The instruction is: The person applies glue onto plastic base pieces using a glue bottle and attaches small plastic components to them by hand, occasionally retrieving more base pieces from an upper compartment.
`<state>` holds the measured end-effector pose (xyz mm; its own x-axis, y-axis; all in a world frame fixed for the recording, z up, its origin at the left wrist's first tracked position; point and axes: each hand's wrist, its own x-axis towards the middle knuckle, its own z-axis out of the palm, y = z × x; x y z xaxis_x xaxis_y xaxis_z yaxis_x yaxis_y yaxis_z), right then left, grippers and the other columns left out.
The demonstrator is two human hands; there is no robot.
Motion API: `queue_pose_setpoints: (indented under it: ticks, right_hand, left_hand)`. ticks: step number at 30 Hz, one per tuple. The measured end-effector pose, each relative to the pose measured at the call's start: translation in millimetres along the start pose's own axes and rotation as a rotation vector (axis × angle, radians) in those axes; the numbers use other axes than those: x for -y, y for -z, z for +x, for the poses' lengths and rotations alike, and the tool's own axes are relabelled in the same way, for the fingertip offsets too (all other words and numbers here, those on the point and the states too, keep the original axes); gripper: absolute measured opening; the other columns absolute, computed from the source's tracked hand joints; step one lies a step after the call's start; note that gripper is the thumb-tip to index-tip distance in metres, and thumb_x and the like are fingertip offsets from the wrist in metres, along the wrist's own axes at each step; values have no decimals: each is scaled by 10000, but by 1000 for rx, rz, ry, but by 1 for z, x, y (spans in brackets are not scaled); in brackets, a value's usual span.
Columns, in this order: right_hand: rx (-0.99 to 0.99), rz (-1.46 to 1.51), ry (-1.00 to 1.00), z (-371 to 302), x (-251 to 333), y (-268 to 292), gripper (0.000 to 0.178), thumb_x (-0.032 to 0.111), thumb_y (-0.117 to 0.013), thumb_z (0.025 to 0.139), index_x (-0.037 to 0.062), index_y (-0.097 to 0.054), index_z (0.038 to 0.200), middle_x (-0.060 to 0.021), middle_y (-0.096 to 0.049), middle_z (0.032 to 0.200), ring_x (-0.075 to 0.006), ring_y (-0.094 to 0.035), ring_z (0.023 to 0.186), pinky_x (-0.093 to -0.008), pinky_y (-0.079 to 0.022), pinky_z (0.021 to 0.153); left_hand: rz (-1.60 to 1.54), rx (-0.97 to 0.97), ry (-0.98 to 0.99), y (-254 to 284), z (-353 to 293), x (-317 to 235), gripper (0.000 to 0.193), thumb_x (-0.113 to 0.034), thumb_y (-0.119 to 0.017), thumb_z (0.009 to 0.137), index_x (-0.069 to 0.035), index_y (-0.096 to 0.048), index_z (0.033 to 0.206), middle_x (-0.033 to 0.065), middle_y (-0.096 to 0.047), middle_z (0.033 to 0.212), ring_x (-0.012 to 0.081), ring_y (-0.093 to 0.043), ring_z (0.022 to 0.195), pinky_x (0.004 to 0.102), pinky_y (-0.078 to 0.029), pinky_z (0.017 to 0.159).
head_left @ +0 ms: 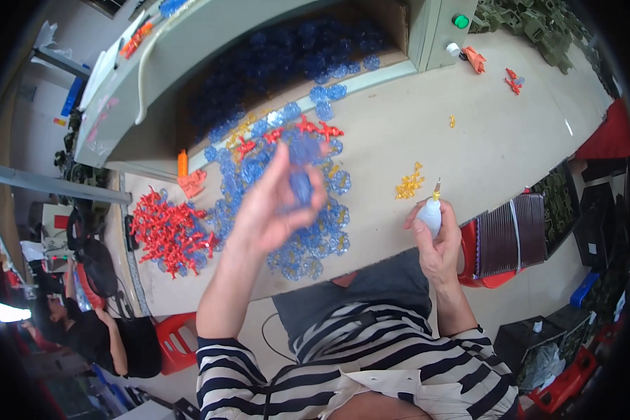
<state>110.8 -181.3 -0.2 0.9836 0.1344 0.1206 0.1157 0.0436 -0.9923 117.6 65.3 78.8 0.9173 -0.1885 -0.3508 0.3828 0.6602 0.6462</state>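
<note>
My left hand (276, 203) is raised over a spread of translucent blue plastic pieces (255, 168). Its fingers curl round a blue translucent piece (299, 187), smeared by motion, so its exact shape cannot be made out. In my right hand (437, 245) is a small white squeeze bottle (430, 215), its thin metal tip pointing up from a yellow collar. Just beyond that bottle lies a little heap of yellow translucent bits (409, 183). Several small red figures (308, 126) rest along the far side of the blue pieces.
A pile of red figures (171, 231) covers the table's left end. Behind, a grey hood (161, 77) holds many blue pieces. Green parts (539, 31) heap at the far right. A red stool (493, 276) bears bundled dark trays (511, 234). Another person (126, 329) sits at left.
</note>
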Motion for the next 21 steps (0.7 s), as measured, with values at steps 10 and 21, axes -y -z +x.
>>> queue_pose_setpoints:
  ticks: [10,21]
  right_hand:
    - [386,34,-222,-15,30,-21,300,57,-671,788,6,-522,1043,-30,-613,856,-76,-572,778,-220,-473,674]
    - [341,80,-319,-20,33,-9,297,31,-682,774,0,-525,1024,-17,-606,791,-47,-559,760,-189,-452,645]
  left_hand:
    - [128,-232,129,-12,-61,130,504,-465,-366,946,-19,-602,945,34,-571,687,70,-523,574,188,-372,455]
    - [283,-179,-76,-12,-71,147,264,-193,-519,929,4,-632,1064,19,-567,800,54,-498,626,189,-362,527]
